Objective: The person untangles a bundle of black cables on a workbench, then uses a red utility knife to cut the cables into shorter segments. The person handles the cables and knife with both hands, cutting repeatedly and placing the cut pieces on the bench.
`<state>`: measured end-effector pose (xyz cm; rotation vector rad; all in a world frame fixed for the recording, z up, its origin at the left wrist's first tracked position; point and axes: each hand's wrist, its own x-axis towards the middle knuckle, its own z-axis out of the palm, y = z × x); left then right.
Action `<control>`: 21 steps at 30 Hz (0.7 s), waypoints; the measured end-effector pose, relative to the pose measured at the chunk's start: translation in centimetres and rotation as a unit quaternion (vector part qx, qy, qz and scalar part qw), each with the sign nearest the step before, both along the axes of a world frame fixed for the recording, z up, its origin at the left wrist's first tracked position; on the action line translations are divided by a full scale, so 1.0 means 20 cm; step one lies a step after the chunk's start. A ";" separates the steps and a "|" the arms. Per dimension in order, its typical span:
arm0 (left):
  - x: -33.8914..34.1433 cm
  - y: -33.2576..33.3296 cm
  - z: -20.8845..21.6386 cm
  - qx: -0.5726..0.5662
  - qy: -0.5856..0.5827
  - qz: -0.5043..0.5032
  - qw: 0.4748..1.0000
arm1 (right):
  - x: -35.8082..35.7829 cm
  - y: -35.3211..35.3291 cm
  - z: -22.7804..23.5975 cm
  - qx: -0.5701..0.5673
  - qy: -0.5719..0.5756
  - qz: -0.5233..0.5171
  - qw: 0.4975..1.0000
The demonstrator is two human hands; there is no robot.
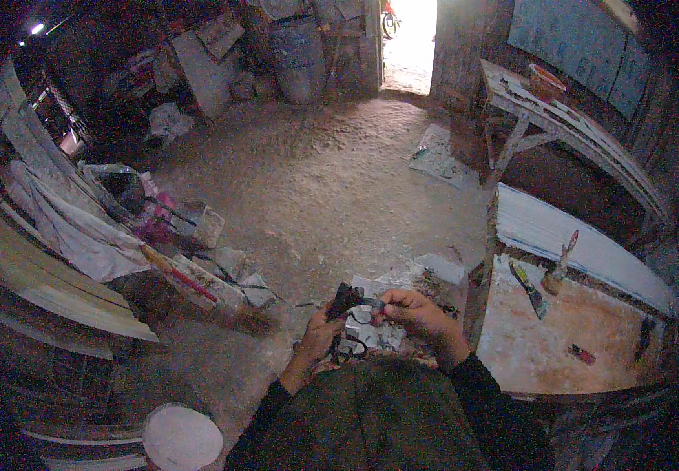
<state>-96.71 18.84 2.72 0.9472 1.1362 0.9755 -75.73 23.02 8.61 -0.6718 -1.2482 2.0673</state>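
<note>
The person sits over a rough dirt floor [332, 180], dark sleeves coming up from the lower edge. The left hand [320, 334] is closed around a small black blocky object [345, 299], matte and angular, held just above the lap. The right hand [414, 310] meets it from the other side, thumb and fingertips pinched together on a thin dark part sticking out of the object's right end; what that part is cannot be told. A thin black wire [349, 349] loops down from the object, curling over a crumpled pale sheet [379, 330] that lies on the floor beneath both hands.

Just right of the hands stands a low desk [543, 345] with a worn, rust-coloured top blotched with chalky white. On it lie a putty knife [529, 289] with a flat blade, a brush-like tool [561, 263] with a red-tipped handle leaning upright, and a small red object [582, 355]. A long pale plank [575, 239] runs behind them.

To the left, broken grey stone blocks [226, 271] lie piled beside a red-handled stick [182, 275] and a rumpled white cloth [80, 228]. A round white lid [182, 437] sits near the lower edge. A dented metal drum [300, 59] stands by the bright doorway [410, 39].
</note>
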 end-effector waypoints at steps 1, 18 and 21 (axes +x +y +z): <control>0.02 0.00 0.10 -0.021 0.064 -0.010 0.998 | -0.01 -0.01 -0.01 -0.001 -0.011 -0.027 1.000; 0.08 -0.02 0.17 0.018 0.207 -0.024 0.978 | -0.15 -0.06 0.00 0.050 0.008 -0.090 0.995; 0.07 -0.02 0.13 0.015 0.232 -0.051 0.971 | -0.16 -0.07 0.00 0.059 -0.025 -0.116 0.991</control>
